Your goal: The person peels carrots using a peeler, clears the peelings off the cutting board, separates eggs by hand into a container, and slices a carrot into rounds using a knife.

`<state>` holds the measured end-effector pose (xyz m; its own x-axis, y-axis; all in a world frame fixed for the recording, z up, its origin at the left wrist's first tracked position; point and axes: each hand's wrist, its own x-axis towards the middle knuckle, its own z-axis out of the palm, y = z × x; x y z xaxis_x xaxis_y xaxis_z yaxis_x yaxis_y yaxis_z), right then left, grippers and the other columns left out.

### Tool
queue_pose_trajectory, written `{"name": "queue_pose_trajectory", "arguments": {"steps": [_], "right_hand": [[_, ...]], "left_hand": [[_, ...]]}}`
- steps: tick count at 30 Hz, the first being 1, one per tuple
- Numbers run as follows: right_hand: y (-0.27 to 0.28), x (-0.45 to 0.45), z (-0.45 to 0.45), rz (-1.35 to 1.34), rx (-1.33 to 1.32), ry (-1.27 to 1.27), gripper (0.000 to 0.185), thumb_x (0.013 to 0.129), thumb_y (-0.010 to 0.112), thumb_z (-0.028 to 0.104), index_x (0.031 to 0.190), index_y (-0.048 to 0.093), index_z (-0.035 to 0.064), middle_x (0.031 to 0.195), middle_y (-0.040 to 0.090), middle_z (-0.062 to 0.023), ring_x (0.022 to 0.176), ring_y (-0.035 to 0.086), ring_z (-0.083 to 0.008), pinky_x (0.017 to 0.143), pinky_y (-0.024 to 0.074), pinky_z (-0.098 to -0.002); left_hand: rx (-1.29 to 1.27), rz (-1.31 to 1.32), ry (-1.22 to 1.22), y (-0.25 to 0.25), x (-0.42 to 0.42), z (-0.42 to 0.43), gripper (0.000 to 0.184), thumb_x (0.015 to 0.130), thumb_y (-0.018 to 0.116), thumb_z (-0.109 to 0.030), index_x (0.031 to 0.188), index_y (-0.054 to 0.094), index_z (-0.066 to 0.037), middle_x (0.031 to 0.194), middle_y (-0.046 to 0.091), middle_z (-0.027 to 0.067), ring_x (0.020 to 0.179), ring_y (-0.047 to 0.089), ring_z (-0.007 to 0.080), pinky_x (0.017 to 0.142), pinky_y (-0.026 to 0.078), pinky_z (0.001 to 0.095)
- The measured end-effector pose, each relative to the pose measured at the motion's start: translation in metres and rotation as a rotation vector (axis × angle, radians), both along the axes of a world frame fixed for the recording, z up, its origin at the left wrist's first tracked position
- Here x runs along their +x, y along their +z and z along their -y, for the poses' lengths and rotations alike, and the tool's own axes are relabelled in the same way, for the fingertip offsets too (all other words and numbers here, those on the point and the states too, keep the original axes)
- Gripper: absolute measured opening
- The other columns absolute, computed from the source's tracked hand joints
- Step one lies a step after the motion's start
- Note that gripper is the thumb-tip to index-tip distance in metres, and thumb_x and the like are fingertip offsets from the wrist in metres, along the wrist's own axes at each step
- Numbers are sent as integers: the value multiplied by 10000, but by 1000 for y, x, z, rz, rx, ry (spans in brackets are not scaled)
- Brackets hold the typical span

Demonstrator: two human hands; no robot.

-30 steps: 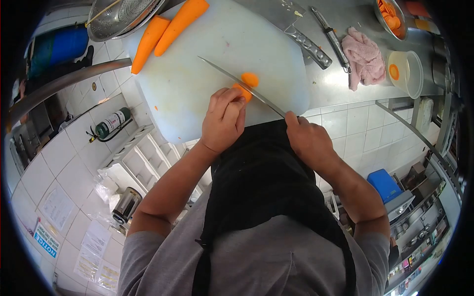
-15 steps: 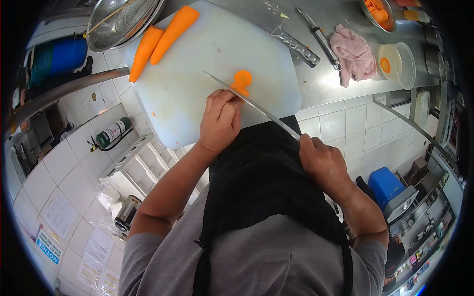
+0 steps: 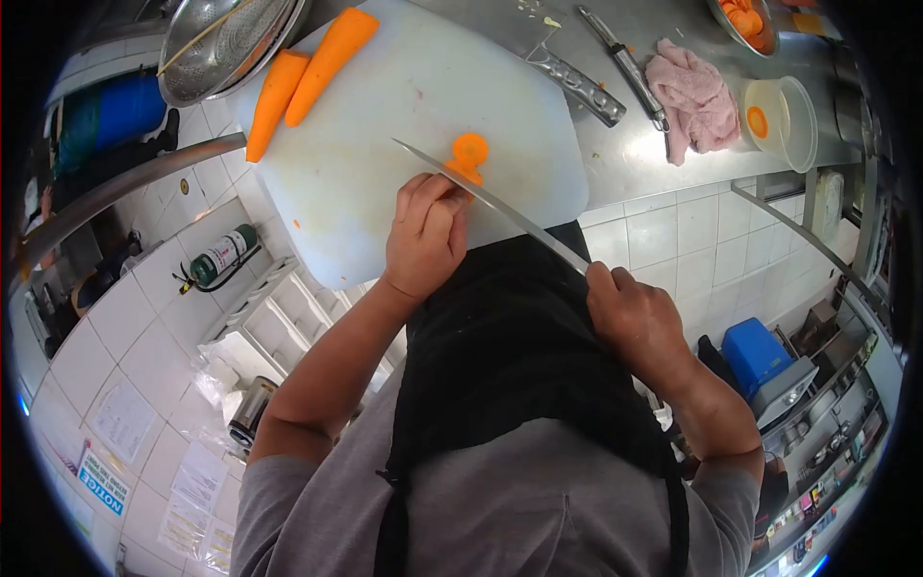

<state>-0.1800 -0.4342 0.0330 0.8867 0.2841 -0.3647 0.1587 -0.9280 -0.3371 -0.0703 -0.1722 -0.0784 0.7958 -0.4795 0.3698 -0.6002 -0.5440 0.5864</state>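
My right hand [image 3: 636, 313] is closed around the handle of a long knife [image 3: 524, 221]. Its blade slants up and left across the white cutting board [image 3: 385, 106], passing close by the fingertips of my left hand [image 3: 421, 236]. Those fingers are curled and pressed down on a piece of carrot [image 3: 465, 196], which they mostly hide. On the far side of the blade lie several round carrot slices [image 3: 470, 150], some overlapping. Two peeled carrots, one longer [image 3: 332, 65] and one shorter [image 3: 276, 104], rest side by side at the board's upper left.
A metal colander [image 3: 207, 58] stands at the upper left. Right of the board are a cleaver handle [image 3: 582, 88], a peeler [image 3: 625, 67], a pink cloth [image 3: 697, 96] and a clear plastic tub [image 3: 793, 125]. A bowl of carrot slices [image 3: 750, 24] sits farther back.
The view has shifted slightly. Both hands keep their grips, and the knife and slices stay in nearly the same place on the board.
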Motion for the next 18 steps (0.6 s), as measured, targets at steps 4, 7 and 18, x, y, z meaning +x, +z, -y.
{"name": "queue_pose_trajectory", "arguments": {"steps": [4, 7, 18], "right_hand": [[8, 2, 0, -16, -8, 4, 163, 928, 649, 48, 1038, 528, 41, 719, 629, -86, 568, 715, -248, 463, 559, -334], [8, 2, 1, -34, 1, 7, 163, 926, 650, 42, 1027, 522, 42, 719, 634, -94, 573, 717, -258, 465, 560, -339], [-33, 19, -5, -75, 85, 2, 162, 958, 626, 89, 1055, 504, 42, 719, 638, -127, 587, 711, -311, 486, 571, -395]], "left_hand": [[5, 3, 6, 1, 0, 1, 240, 819, 740, 65, 1020, 638, -17, 1190, 640, 122, 1088, 621, 358, 891, 546, 429], [6, 0, 4, 0, 0, 0, 225, 826, 745, 64, 1001, 630, -17, 1186, 640, 123, 1082, 622, 356, 885, 546, 427], [-24, -14, -6, 0, 2, 1, 237, 829, 743, 88, 997, 607, -9, 1177, 637, 137, 1081, 623, 362, 878, 552, 425]]}}
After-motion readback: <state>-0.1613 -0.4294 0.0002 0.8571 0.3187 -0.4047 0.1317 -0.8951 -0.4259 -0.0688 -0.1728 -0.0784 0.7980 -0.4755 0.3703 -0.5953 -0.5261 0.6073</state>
